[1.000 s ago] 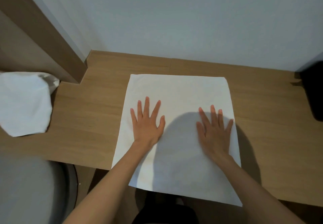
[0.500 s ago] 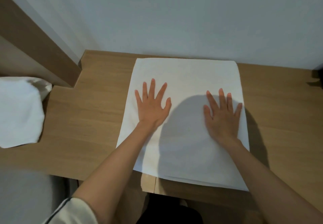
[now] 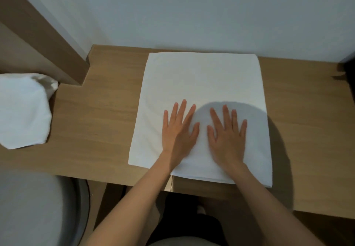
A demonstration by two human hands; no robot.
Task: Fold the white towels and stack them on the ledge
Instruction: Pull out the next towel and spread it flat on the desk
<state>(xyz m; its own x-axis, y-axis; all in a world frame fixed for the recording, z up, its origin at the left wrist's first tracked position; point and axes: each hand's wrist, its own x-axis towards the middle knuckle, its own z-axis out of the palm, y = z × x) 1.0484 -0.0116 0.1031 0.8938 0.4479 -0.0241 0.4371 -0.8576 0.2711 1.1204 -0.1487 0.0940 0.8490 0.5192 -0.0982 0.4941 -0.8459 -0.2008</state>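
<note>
the white towel (image 3: 201, 84) lies flat on the wood ledge (image 3: 99, 115), a bit right of the middle. it looks like a big square. its far edge is just beside the white wall (image 3: 192, 15), and its near edge is close to the near edge of the ledge. at that near edge i can see more than one layer, so it is folded.

both of my hands are on the near half of the towel. the left hand (image 3: 177, 130) is flat, palm down, with its fingers straight and spread apart. the right hand (image 3: 227, 132) is the same, flat and spread, just beside the left one. the two thumbs are near each other but do not touch. the hands press on the cloth and pinch nothing. a round grey shadow (image 3: 249, 111) falls on the towel around the right hand.

another white towel (image 3: 23, 111) sits far off to the left, well apart from the flat one. it is bunched up and lumpy, not flat.

a brown wood strip (image 3: 38, 26) runs up the left side by the wall. a dark thing (image 3: 350, 69) peeks in at the far right; i cannot tell what it is. near me on the left is a grey round thing (image 3: 28, 207), too blurry to name.
</note>
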